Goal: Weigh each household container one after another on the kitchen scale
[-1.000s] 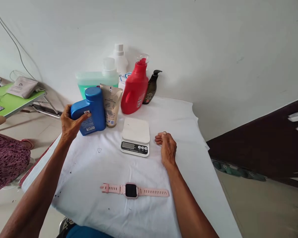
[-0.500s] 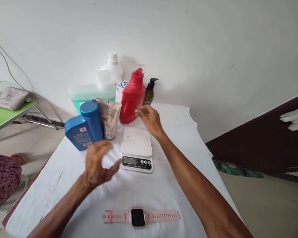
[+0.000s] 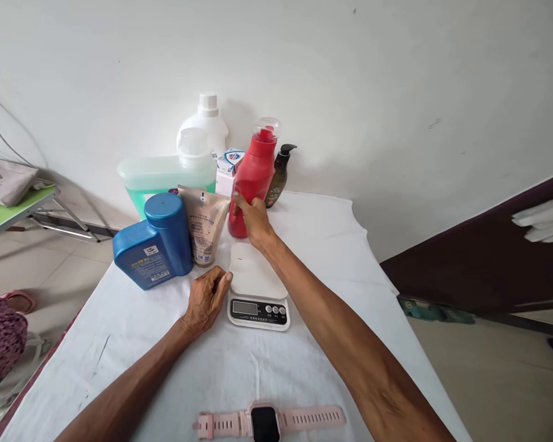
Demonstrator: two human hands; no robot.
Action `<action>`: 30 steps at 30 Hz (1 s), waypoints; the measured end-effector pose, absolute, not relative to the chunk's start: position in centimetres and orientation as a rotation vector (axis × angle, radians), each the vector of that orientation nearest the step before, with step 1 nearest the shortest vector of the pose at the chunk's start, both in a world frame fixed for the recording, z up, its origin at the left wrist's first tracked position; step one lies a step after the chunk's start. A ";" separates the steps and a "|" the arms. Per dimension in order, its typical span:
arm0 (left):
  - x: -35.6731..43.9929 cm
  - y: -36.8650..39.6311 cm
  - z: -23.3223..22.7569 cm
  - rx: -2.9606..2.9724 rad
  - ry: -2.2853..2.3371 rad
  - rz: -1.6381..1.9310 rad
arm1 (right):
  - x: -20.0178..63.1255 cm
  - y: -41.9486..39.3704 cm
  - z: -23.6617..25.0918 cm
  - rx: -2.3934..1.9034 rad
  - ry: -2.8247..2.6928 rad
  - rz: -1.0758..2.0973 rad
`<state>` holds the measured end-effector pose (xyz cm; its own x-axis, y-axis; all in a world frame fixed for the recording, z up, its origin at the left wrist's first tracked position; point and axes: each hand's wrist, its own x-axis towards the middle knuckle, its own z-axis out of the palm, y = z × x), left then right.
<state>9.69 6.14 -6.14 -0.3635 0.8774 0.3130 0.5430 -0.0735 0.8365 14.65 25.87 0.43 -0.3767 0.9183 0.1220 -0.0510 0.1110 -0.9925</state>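
right hand [image 3: 253,220]: reaches past the scale, fingers [image 3: 238,201] wrapped on the lower body of the red bottle, gripping it.
red bottle [image 3: 253,178]: upright at the back of the table, clear cap on top, tilts slightly; base hidden behind the hand, so can't tell if it is lifted.
left hand [image 3: 206,301]: rests on the cloth, fingers loosely curled, holding nothing; thumb tip touches the left edge of the scale.
scale [image 3: 257,287]: white kitchen scale, centre of the table, platform bare, display faces the person, digits unreadable.
blue bottle [image 3: 155,248]: left of the scale, leaning left, not touched.
beige pouch [image 3: 204,224]: stands between the blue bottle and the red bottle, just beside both.
green jug [image 3: 163,176]: behind the blue bottle, translucent cap.
white bottle [image 3: 207,127]: against the wall, behind the green jug.
small box [image 3: 228,166]: between the white bottle and the red bottle.
dark pump bottle [image 3: 279,176]: just right of the red bottle.
pink watch [image 3: 267,422]: flat at the near edge, strap spread out.
table [image 3: 350,258]: covered in white cloth.
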 end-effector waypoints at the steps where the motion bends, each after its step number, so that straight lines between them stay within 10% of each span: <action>1: 9.7 6.2 -6.2 1.520 1.865 1.404 | 15.5 25.9 0.5 -0.873 -1.502 1.394; 30: 9.6 6.9 -6.4 1.455 1.926 1.279 | 28.1 23.7 7.2 -0.752 -1.366 1.176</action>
